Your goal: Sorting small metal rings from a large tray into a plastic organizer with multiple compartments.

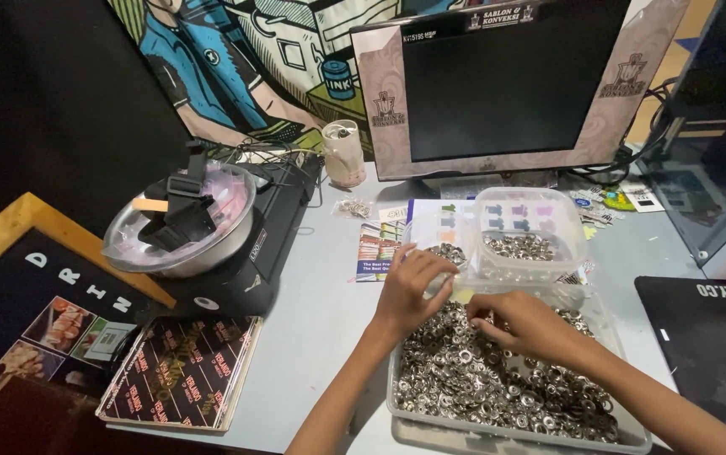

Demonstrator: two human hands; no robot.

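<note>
Both hands work at the lower centre of the frame, over a clear plastic tub heaped with small silver metal rings. The left hand rests at the tub's far rim, fingers curled and pressed together as if pinching a few rings, though what sits between the fingertips is hidden. The right hand lies palm-down on the heap, fingertips drawn together towards the left hand; I cannot tell whether it grips anything.

To my eye this is sorting or picking, and it would go best with light pinches off the top of the heap, a few rings at a time, hands kept low so none spill onto the grey table.

Counting: two tubs, the large one and a smaller clear tub just behind it, also holding rings; rings far too many to count; one dark monitor at upper centre; one metal bowl with a black tool at left.
</note>
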